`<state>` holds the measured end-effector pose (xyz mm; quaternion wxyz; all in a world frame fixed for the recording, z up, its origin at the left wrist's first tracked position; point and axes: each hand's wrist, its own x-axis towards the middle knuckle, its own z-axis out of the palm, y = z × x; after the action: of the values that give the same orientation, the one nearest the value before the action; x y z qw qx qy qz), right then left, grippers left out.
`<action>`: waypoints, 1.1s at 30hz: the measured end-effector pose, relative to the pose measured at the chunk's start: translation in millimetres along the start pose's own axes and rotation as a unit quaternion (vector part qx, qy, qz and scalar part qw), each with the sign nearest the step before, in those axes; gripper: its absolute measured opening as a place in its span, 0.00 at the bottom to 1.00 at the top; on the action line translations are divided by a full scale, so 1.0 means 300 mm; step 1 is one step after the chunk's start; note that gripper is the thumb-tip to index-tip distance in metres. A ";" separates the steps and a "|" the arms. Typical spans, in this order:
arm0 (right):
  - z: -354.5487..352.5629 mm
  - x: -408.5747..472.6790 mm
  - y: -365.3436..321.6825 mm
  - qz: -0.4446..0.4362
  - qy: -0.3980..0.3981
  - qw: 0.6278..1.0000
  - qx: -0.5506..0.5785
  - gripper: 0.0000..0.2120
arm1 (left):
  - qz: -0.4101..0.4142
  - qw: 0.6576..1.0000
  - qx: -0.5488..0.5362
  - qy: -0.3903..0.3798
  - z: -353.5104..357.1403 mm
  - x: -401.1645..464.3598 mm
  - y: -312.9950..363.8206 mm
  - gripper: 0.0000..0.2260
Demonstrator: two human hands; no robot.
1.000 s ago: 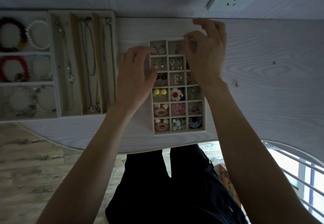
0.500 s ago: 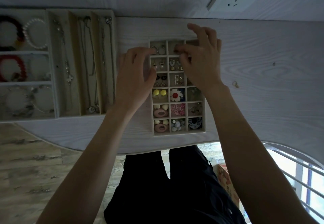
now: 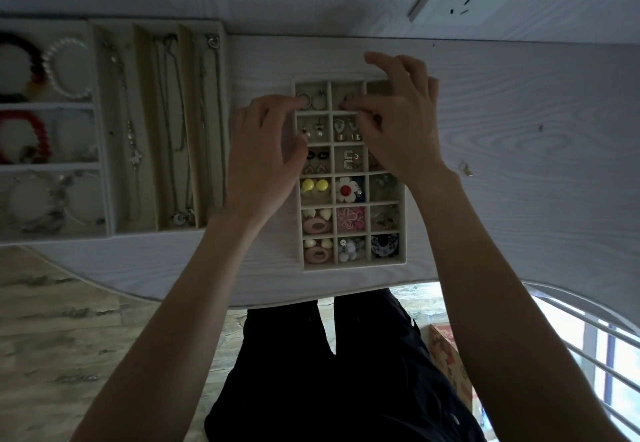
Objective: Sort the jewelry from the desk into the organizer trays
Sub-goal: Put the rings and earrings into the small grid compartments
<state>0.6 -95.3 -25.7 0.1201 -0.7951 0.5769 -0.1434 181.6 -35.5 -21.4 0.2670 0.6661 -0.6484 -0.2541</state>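
Right hand: the right hand (image 3: 398, 123) has come down from above the far edge of the tray and now sits low over the far row, its fingers (image 3: 349, 106) curled and pinched together at the far middle cell.
What it holds: looks like a small earring (image 3: 349, 97) at the fingertips, but it is too small and dim to say whether it is gripped or already lying in the cell.
Left hand: the left hand (image 3: 266, 157) has barely moved; it stays at the left wall of the earring tray (image 3: 353, 266), one fingertip reaching the far left cell beside the silver rings (image 3: 311, 100). Fingers loosely bent, holding nothing that I can see.
Earring tray: sits mid-desk, nearly every cell filled; yellow studs (image 3: 314, 185), a white flower piece (image 3: 346, 189) and pink ovals (image 3: 316, 225) fill the nearer rows.
Far right cell: partly hidden under the right hand, so I can't say what is in it.
Still loose: one little earring (image 3: 465, 169) lies on the bare desk (image 3: 519, 199), right of the tray and near the right wrist.
Other trays: the necklace tray (image 3: 138, 40) and bracelet tray (image 3: 45, 106) on the left look loaded.
What it means: I'd judge this a drop into the far row, with that stray earring likely the next pick; the sorting seems almost done.
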 end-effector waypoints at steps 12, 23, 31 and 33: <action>-0.001 0.016 -0.012 0.009 -0.010 1.000 -0.021 0.13 | 0.000 1.000 0.007 0.003 0.006 0.001 -0.006 0.15; -0.008 0.031 -0.004 -0.017 -0.015 1.000 -0.015 0.14 | 0.000 1.000 0.001 0.005 0.004 -0.003 -0.004 0.15; -0.060 -0.051 0.016 0.017 0.062 0.998 0.014 0.12 | 0.009 0.999 0.033 -0.002 -0.007 -0.018 0.016 0.17; -0.101 -0.121 0.042 0.047 0.102 0.994 0.017 0.10 | 0.034 0.997 0.066 -0.008 0.000 -0.022 0.036 0.17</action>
<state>-32.1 -65.3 -5.4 0.0807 -0.7465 0.6201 -0.2274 173.7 -29.0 -14.0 0.2254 0.6580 -0.6880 -0.2070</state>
